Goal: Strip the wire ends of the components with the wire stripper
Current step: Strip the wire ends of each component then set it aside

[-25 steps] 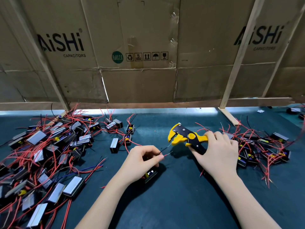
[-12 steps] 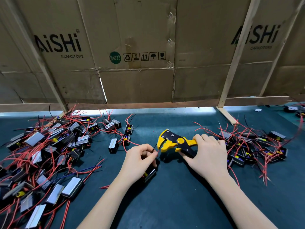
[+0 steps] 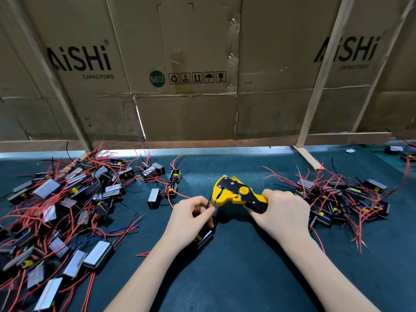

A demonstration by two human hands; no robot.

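Head view, one bench, items as follows; dark teal mat (image 3: 236, 278) covers the work surface. Left hand (image 3: 191, 219): thumb and forefinger pinched together on a thin black wire (image 3: 209, 202) of a component (image 3: 203, 238); that component lies on the mat under the heel of the hand, mostly hidden, silver face and a bit of yellow showing. Wire runs up from the pinch to the nose of the wire stripper (image 3: 236, 194); whether the wire end is inside the stripper's jaws can't be told at this res. Right hand (image 3: 283, 212): fingers curled round the stripper's handles, clamped on them; tool is yellow w/ black plates, nose pointing left toward the left hand, held just above the mat between the two hands. Left pile (image 3: 58, 210): many components, silver-faced black blocks w/ red and black leads, tangled, spread over the left side of the mat from the far edge to the near edge; a few strays nr centre-left. Right pile (image 3: 342, 199): smaller lot of same components, red leads, just beyond the right hand. Cardboard wall (image 3: 191, 113) at back, flattened boxes printed "AiSHi CAPACITORS", braced by wood battens (image 3: 319, 86); bright gap under its lower edge.
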